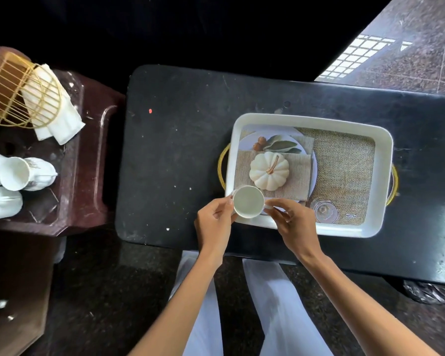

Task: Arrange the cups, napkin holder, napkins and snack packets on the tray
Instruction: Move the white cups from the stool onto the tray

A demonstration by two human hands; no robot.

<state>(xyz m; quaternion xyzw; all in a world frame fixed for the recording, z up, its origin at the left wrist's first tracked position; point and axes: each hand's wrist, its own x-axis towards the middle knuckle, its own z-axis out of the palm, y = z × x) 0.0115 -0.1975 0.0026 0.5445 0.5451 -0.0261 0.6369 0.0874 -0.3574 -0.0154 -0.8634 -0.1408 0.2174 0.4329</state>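
Note:
A white rectangular tray (380, 176) with gold handles lies on a black table (180, 155); its floor bears a printed picture of a pumpkin, a plate and burlap. A white cup (248, 201) sits upright in the tray's near left corner. My left hand (216, 222) holds its left side and my right hand (290, 219) grips its right side. On the brown stool (88, 140) at the left stand a gold wire napkin holder (18, 91), white napkins (62, 119) and more white cups (16, 173). I see no snack packets.
The stool stands close to the table's left end. A crumpled dark plastic bag (429, 291) lies under the table's right side. My white-clad legs (275, 309) are at the table's near edge. Speckled stone floor surrounds everything.

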